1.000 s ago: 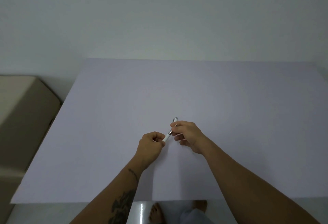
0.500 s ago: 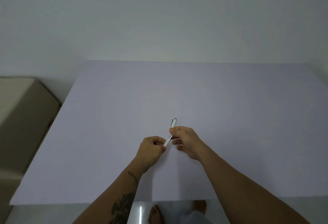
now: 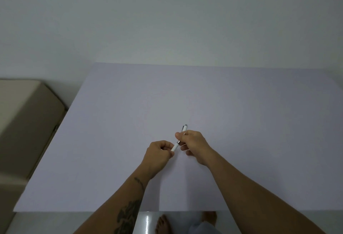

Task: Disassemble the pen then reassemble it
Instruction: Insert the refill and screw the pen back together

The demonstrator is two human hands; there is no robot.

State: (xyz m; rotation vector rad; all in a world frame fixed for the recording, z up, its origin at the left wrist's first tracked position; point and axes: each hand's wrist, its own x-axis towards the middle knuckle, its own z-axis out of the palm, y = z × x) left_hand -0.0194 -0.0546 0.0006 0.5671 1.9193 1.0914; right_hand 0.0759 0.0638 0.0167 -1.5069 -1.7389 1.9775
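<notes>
White pen [image 3: 176, 145] (clip end toward one o'clock) is pinched by left hand [image 3: 157, 155] and right hand [image 3: 193, 144] above the table [image 3: 111, 141].

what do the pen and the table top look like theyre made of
Pen: looks like smooth white plastic, with a silvery, likely metal ring at the middle and a darker clip end; too small to be sure. Table top: flat, matte pale lavender surface without glare, perhaps laminate or card.
</notes>
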